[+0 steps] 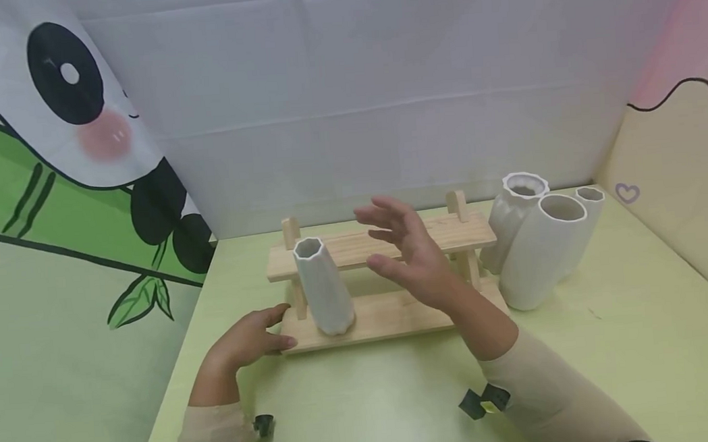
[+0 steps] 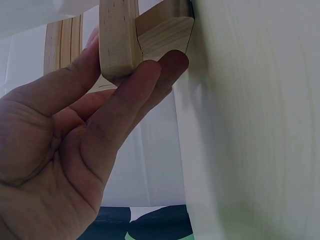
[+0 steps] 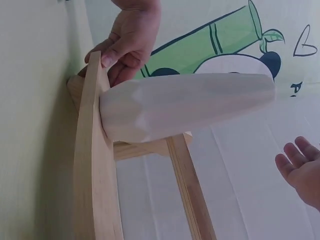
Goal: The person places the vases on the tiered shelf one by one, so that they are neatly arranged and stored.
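Note:
A two-tier wooden shelf (image 1: 390,313) stands in the middle of the table. On the left part of its lower board is a slim white vase (image 1: 328,290) with a fluted rim, upright and narrower at the top. My left hand (image 1: 245,339) grips the left end of that lower board; the left wrist view shows the board end (image 2: 117,40) between thumb and fingers. In front of the upper board (image 1: 356,248), my right hand (image 1: 414,261) is raised with its fingers spread and nothing in it. The right wrist view shows a gap between this hand (image 3: 305,172) and the vase.
Three more white vases stand close together right of the shelf: a wide one with a wavy rim (image 1: 506,218), a tall oval one (image 1: 539,257) and a slim one (image 1: 588,223). Behind the shelf rises a white cloth wall (image 1: 386,145); a printed panel borders the left side.

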